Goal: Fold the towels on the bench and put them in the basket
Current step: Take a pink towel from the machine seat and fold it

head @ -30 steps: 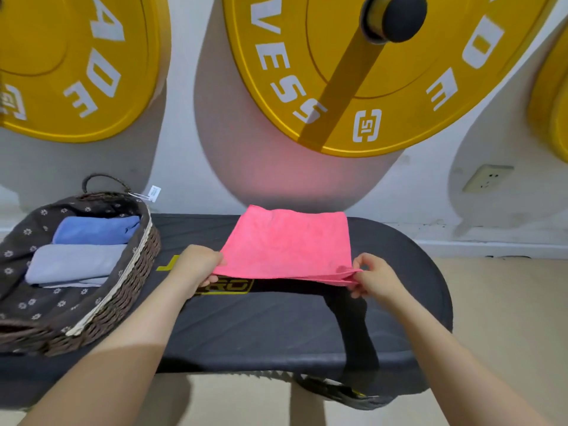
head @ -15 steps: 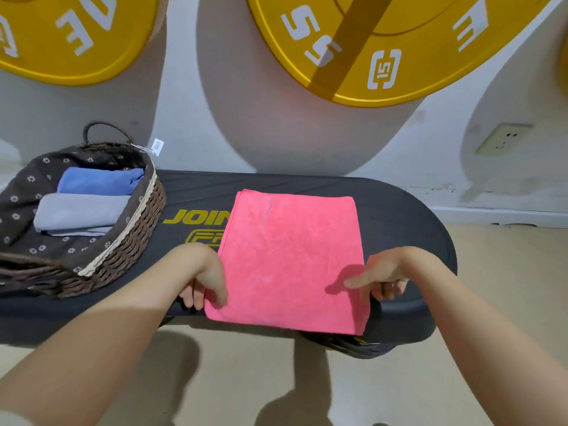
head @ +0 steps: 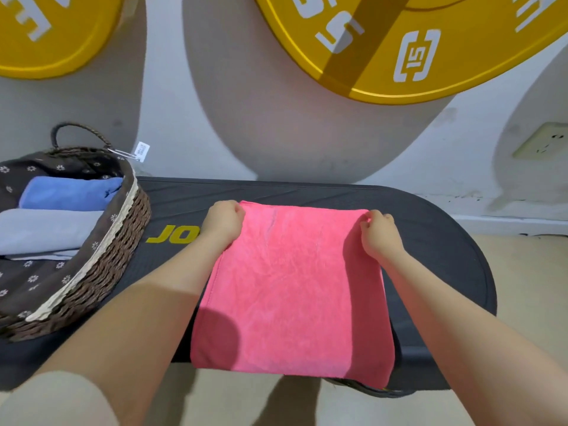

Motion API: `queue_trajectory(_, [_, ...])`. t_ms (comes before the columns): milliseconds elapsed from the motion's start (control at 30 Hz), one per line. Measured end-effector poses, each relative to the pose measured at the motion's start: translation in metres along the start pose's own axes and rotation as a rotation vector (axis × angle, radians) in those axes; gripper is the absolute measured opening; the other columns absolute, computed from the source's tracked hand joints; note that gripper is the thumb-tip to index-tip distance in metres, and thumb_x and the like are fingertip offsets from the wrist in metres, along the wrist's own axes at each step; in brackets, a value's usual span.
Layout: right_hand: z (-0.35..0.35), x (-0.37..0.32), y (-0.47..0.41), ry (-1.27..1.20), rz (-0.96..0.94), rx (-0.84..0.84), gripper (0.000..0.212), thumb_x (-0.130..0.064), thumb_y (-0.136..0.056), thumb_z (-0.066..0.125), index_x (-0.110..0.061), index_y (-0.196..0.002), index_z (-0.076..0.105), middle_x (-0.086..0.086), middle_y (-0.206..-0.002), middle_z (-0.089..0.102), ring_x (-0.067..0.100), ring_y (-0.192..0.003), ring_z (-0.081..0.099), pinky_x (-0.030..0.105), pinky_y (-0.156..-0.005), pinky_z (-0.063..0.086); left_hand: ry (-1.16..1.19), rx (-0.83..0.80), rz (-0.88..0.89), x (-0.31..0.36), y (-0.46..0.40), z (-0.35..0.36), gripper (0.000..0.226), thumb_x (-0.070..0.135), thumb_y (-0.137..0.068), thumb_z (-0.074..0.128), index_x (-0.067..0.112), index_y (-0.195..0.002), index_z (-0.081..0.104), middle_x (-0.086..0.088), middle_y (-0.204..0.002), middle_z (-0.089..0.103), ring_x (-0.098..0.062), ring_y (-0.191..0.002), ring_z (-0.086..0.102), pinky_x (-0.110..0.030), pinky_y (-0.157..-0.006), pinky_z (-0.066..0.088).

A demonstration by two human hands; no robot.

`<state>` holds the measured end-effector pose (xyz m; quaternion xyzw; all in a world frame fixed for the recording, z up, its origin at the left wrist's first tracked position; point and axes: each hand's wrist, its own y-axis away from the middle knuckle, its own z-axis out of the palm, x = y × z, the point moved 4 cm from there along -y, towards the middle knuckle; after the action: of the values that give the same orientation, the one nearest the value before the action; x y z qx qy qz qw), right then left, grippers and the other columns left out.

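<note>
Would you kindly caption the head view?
Both hands, left and right, pinch a pink towel's far corners on the bench.

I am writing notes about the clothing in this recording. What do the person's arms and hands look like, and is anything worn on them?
Both forearms are bare, and so are the left hand and the right hand: no gloves, rings, watch or bracelet show. The only garment visible is a pale cream sleeve at the lower left corner, covering the left upper arm.

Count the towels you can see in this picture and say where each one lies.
3. Pink towel on the bench, blue towel and grey towel in the basket; more may hide underneath.
</note>
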<state>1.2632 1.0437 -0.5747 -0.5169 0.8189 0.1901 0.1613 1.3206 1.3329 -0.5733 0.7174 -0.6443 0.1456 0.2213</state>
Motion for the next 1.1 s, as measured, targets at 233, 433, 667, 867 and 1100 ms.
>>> queue_trajectory(233, [0.0,0.004,-0.025,0.054,-0.02,0.025,0.028,-0.018,-0.097,0.035,-0.013,-0.119,0.053,0.019,-0.123,0.039,0.038,-0.084,0.056,0.037,-0.074,0.041,-0.11,-0.008,-0.026,0.005,-0.028,0.013,0.028,0.026,-0.095,0.045,0.005,-0.112,0.053,-0.02,-0.118,0.054,-0.037,-0.107,0.053,-0.037,-0.075,0.04])
queue_trajectory(433, [-0.006,0.004,-0.039,0.07,-0.057,0.022,0.013,-0.017,-0.087,0.053,-0.012,-0.095,0.062,0.015,-0.112,0.052,0.035,-0.097,0.056,0.038,-0.077,0.046,-0.152,0.03,0.026,-0.005,-0.036,0.008,0.019,0.021,-0.093,0.051,0.005,-0.102,0.057,-0.018,-0.113,0.049,-0.036,-0.101,0.054,-0.038,-0.076,0.043])
queue_trajectory(667, [-0.009,0.0,-0.049,-0.072,-0.008,0.07,0.014,-0.004,-0.079,0.049,-0.018,-0.078,0.053,0.01,-0.091,0.063,0.029,-0.077,0.059,0.03,-0.063,0.043,-0.271,-0.103,0.01,-0.004,-0.054,0.002,0.012,0.011,-0.088,0.051,0.009,-0.092,0.062,-0.015,-0.107,0.063,-0.035,-0.098,0.058,-0.037,-0.075,0.046])
queue_trajectory(867, [-0.017,-0.018,-0.069,-0.382,-0.021,0.157,0.025,0.001,-0.078,0.043,-0.014,-0.092,0.056,0.014,-0.085,0.068,0.034,-0.085,0.067,0.042,-0.082,0.054,-0.077,0.213,0.08,0.017,-0.062,-0.018,0.019,0.004,-0.093,0.039,-0.002,-0.107,0.05,-0.025,-0.113,0.052,-0.042,-0.1,0.053,-0.04,-0.074,0.037])
queue_trajectory(1100, [-0.002,-0.019,-0.017,-0.091,-0.46,-0.1,0.031,0.002,-0.084,0.055,-0.006,-0.114,0.059,0.011,-0.131,0.045,0.026,-0.123,0.046,0.02,-0.097,0.032,0.011,0.211,0.275,-0.009,-0.017,0.0,0.033,0.002,-0.089,0.046,0.001,-0.122,0.051,-0.02,-0.122,0.052,-0.039,-0.111,0.05,-0.046,-0.093,0.043])
